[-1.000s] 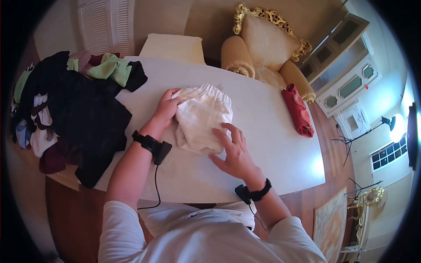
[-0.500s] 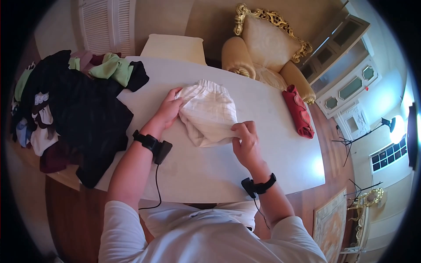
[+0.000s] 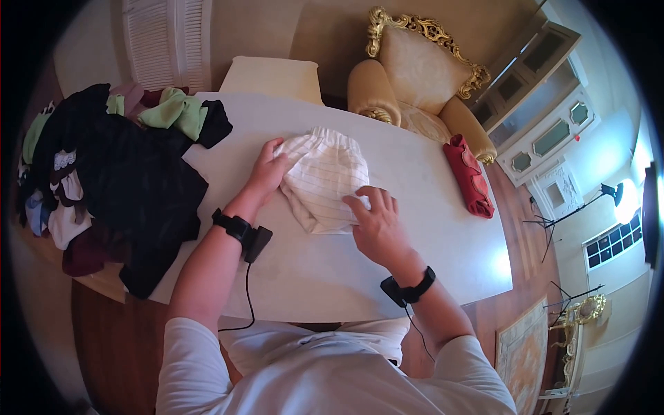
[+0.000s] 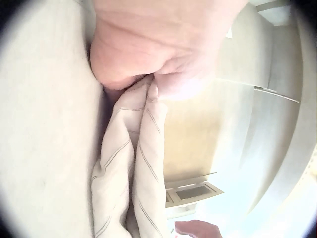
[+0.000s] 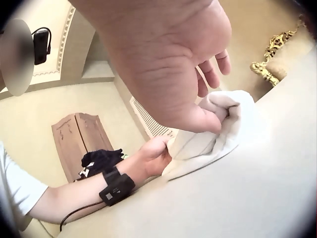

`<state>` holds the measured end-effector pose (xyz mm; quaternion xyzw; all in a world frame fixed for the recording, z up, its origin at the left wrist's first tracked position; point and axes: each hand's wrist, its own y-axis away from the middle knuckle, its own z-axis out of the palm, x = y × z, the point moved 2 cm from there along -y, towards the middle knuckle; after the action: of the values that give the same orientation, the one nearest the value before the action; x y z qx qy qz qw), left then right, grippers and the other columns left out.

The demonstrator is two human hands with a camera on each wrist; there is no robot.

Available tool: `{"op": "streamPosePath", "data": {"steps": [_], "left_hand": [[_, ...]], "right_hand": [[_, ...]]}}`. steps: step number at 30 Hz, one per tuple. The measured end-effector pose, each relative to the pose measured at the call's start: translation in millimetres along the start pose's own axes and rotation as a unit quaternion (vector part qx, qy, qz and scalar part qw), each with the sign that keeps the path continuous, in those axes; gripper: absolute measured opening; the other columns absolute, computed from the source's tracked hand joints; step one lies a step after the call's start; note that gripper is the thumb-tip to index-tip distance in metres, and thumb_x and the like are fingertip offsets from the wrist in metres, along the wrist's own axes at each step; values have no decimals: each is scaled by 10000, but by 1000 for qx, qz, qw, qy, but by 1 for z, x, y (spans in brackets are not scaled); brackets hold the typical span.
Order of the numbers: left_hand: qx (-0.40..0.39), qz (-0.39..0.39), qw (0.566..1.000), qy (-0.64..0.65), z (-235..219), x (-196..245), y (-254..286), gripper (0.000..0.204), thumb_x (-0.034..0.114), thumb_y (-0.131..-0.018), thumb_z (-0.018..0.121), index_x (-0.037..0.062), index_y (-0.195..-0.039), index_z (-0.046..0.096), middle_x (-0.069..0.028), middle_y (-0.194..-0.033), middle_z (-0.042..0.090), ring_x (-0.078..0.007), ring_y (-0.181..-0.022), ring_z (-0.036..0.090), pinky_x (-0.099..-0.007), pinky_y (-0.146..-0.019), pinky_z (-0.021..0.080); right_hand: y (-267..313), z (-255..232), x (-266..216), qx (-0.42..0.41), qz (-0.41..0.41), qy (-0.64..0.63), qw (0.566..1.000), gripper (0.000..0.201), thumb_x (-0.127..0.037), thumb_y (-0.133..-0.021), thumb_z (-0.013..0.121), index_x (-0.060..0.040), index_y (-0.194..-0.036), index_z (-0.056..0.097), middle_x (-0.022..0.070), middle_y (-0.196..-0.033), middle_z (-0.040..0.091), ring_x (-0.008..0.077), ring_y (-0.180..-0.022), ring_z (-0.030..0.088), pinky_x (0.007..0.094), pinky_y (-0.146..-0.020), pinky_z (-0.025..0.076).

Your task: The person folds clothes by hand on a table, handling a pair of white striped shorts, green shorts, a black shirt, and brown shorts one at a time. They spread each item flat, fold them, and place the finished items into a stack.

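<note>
White shorts [image 3: 325, 176] with thin stripes and a gathered waistband lie folded on the white table, waistband toward the far side. My left hand [image 3: 266, 171] grips their left edge near the waistband; in the left wrist view the striped cloth [image 4: 148, 163] hangs in folds from between thumb and fingers. At the lower right edge, my right hand [image 3: 380, 223] pinches the fabric between thumb and forefinger. The right wrist view shows the right thumb [image 5: 205, 121] against a rolled, open fold of cloth, with the other fingers loosely bent beyond it.
A heap of clothes [image 3: 131, 187], mostly black with some green, covers the table's left end. A rolled red item [image 3: 470, 176] lies near the right edge. Beyond the table stand a pale chair [image 3: 273, 76] and a gilded armchair [image 3: 415, 76].
My right hand went from spread fingers near the shorts to pinching their right edge, drew it outward, then came back inward and left. My left hand keeps its hold.
</note>
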<state>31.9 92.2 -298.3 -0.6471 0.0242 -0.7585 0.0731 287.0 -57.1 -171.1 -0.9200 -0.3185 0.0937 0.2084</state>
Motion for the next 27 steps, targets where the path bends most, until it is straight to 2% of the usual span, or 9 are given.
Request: {"op": "streamPosePath", "data": {"steps": [3, 6, 9, 13, 15, 18, 21, 25, 27], "left_hand": [[47, 97, 974, -200, -9, 1, -1, 493, 215, -1030, 594, 18, -1470, 489, -246, -1329, 658, -329, -1213, 667, -411, -1036, 519], [37, 22, 937, -346, -9, 52, 19, 528, 286, -998, 634, 2, -1427, 513, -259, -1238, 693, -389, -1163, 684, -459, -996, 536], [37, 3, 934, -355, -12, 65, 25, 518, 320, -980, 661, 11, -1384, 561, -234, -1184, 712, -384, -1114, 698, -484, -963, 546], [90, 153, 909, -376, -14, 40, 18, 465, 326, -968, 707, 18, -1306, 624, -205, -1121, 689, -356, -1075, 690, -449, -933, 552], [113, 218, 891, -382, -12, 40, 20, 446, 337, -957, 748, 19, -1255, 657, -180, -1095, 667, -332, -1021, 685, -411, -899, 560], [105, 183, 916, -340, -10, 46, 20, 455, 373, -946, 761, 17, -1213, 665, -200, -1146, 643, -381, -1071, 652, -440, -947, 542], [105, 196, 909, -352, -6, 53, 22, 455, 394, -931, 796, 15, -1161, 691, -190, -1130, 641, -333, -1064, 646, -406, -935, 543], [71, 222, 893, -384, -4, 54, 25, 535, 408, -880, 843, 14, -1201, 676, -203, -1203, 611, -358, -1161, 607, -408, -988, 525], [44, 214, 897, -384, -4, 59, 29, 610, 416, -846, 869, 14, -1252, 656, -215, -1279, 577, -371, -1232, 576, -414, -1040, 505]], "right_hand": [[-9, 18, -1, -29, -41, 7, 999, 513, 11, -814, 627, -86, -1317, 662, 168, -1295, 573, 367, -1233, 544, 498, -1027, 438], [-11, 34, 9, -28, -49, -24, 998, 394, 5, -803, 682, -74, -1189, 695, 118, -1173, 643, 325, -1134, 617, 459, -967, 486], [-14, 37, 14, 14, -20, -56, 998, 272, -47, -840, 700, -74, -1111, 699, 89, -1086, 672, 308, -1045, 651, 443, -910, 512], [-15, 32, 13, 60, -9, -83, 995, 195, -129, -900, 721, -69, -1084, 697, 88, -1042, 680, 322, -969, 660, 446, -856, 529], [-13, 30, 7, 44, -22, -75, 996, 223, -166, -918, 728, -66, -1115, 700, 86, -1059, 678, 318, -989, 654, 444, -873, 525], [-8, 31, -4, 35, -45, -62, 996, 286, -207, -932, 734, -62, -1177, 700, 86, -1084, 673, 313, -1020, 645, 440, -892, 520], [-8, 32, -10, 29, -64, -49, 996, 336, -226, -938, 733, -61, -1228, 698, 86, -1103, 668, 307, -1049, 636, 437, -908, 515], [-8, 32, -13, 17, -78, -46, 996, 358, -233, -948, 725, -58, -1259, 693, 89, -1118, 666, 306, -1076, 634, 450, -922, 514], [-10, 33, -12, 26, -71, -64, 995, 295, -233, -969, 707, -48, -1198, 700, 116, -1075, 677, 334, -1019, 656, 460, -883, 535]]}}
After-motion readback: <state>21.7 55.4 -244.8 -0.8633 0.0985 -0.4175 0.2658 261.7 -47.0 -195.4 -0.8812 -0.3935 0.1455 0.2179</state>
